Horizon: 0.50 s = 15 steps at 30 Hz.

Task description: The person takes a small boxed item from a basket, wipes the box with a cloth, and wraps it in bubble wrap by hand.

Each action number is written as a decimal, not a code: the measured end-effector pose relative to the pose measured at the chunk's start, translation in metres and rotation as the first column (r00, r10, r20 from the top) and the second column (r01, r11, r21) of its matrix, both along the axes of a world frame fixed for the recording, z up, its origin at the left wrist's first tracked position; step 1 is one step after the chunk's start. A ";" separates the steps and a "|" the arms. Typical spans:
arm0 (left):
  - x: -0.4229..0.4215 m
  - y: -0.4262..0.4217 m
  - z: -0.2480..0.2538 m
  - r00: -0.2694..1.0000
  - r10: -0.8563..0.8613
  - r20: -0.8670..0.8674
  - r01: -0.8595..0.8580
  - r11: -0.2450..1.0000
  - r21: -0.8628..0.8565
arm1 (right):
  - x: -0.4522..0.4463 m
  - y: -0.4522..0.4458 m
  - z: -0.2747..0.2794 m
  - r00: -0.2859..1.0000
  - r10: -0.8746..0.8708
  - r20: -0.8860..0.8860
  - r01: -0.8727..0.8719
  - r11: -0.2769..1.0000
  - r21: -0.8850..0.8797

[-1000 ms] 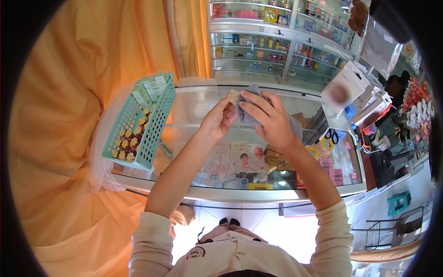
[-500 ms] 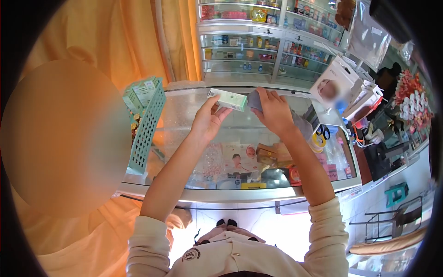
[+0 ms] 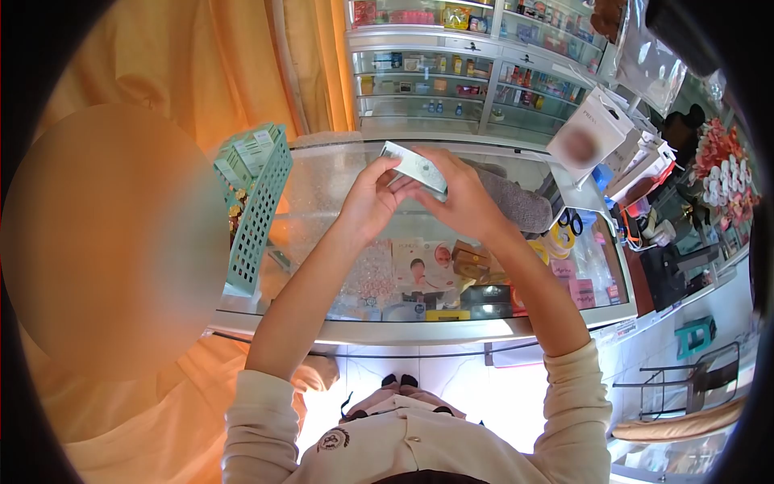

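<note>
Firstly, left hand: yours, nearly closed, thumb laid over one end of the carton, fingers bent beneath it.
Right hand: yours, curled about the other end, fingers along the far edge, thumb at the near one.
Pale-green carton: one, slim, slanted between both hands, held above the glass counter.
Change noted: half a second earlier your right hand had gripped the cloth; it had since let go and taken the carton, so the work, by judgement, had turned from cloth to carton handling.
Grey cloth: one, left on the glass beyond your right wrist; contact with the hand uncertain.
Arms: two, stretched forward, forearms converging, wrists bent inward, sleeves at the elbows.
Green basket: one, to your left, partly hidden by a blur, similar cartons inside.
Scissors: one pair, dark-handled, right of the cloth.
</note>
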State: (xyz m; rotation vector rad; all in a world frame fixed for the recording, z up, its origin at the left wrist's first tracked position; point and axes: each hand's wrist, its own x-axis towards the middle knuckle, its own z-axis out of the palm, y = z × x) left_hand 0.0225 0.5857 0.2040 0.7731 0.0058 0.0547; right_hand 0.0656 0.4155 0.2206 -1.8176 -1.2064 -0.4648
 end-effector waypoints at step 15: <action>-0.023 0.064 0.039 0.900 0.410 0.150 -0.433 0.793 0.430 | -0.040 0.038 -0.001 0.928 0.047 -0.370 -0.149 0.956 -0.254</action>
